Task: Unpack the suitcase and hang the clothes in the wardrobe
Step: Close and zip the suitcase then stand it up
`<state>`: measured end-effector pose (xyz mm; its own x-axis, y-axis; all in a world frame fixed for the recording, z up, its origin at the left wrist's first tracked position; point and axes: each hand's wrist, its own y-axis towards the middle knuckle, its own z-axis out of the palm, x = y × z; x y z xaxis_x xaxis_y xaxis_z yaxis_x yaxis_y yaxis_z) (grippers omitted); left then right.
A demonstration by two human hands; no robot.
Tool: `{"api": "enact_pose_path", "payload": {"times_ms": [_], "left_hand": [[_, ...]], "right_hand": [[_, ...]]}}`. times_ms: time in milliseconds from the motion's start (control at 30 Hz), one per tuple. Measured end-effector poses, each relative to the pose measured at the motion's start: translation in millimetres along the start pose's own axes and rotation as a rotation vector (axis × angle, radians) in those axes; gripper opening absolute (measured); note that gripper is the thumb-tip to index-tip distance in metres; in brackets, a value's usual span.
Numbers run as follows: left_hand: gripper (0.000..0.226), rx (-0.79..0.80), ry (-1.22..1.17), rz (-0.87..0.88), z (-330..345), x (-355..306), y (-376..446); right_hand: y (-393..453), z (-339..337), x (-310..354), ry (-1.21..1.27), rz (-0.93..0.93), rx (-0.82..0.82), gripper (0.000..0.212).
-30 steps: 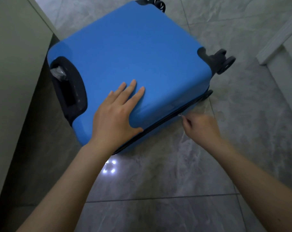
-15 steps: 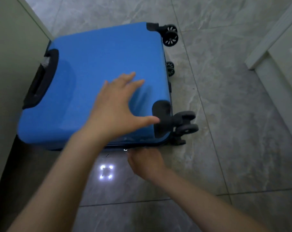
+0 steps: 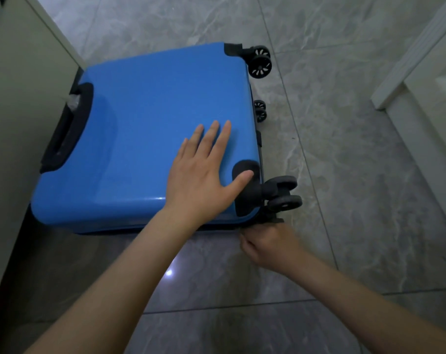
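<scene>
Suitcase (image 3: pixel 150 139) flat beside cabinet (image 3: pixel 20 103), left hand (image 3: pixel 204 175) spread on lid, right hand (image 3: pixel 268 244) curled at corner seam.

Left hand (image 3: pixel 204 175) flat, palm down, fingers straight and spread, thumb angled out to right — forearm bare, reaching forward. Right hand (image 3: pixel 268 245) lower, fingers curled under, knuckles up — what it pinches hidden.

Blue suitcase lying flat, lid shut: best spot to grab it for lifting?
Probably the black handle on the suitcase end opposite the wheels. It forms a recessed loop, so fingers can hook under it. Come from above; the pale wall crowds that end.
</scene>
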<state>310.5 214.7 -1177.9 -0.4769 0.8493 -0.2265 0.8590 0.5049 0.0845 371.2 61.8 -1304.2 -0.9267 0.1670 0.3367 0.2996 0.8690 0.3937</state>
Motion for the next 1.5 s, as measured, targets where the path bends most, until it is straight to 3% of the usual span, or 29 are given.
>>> {"api": "enact_pose_path", "payload": {"times_ms": [300,400,500,633,867,967,1100,1233,1300,1367,1500], "left_hand": [[0.085,0.039,0.035,-0.004,-2,-6,5],[0.092,-0.004,-0.047,0.215,-6,-4,-5],[0.112,0.018,0.153,0.440,-2,5,-21],[0.134,0.014,0.162,0.321,0,3,-16],[0.130,-0.024,0.133,0.315,-10,-2,-15],[0.132,-0.027,0.108,0.300,-10,-2,-13],[0.132,-0.016,0.093,0.297,-7,-4,-13],[0.130,0.007,0.107,0.325,-1,-4,-17],[0.128,0.005,0.110,0.340,0,-3,-17],[0.126,-0.009,0.116,0.358,-1,-1,-18],[0.122,-0.039,0.117,0.403,-2,6,-17]], "right_hand": [[-3,-4,-4,0.058,0.051,-0.016,0.030],[-6,-3,0,0.116,0.104,-0.001,0.028],[-7,-5,-1,0.098,0.118,0.006,0.029],[-11,-4,8,0.102,0.171,0.011,0.033],[-11,-16,-14,-0.052,0.061,0.099,0.030],[-7,-41,-43,-0.127,0.073,0.045,0.035],[3,-55,-72,-0.152,0.216,0.113,0.033],[19,-53,-85,-0.141,0.397,0.183,0.007],[32,-53,-97,-0.098,0.466,0.353,0.018],[39,-54,-105,-0.021,0.441,0.417,0.020],[39,-59,-106,-0.055,0.267,0.302,0.032]]}}
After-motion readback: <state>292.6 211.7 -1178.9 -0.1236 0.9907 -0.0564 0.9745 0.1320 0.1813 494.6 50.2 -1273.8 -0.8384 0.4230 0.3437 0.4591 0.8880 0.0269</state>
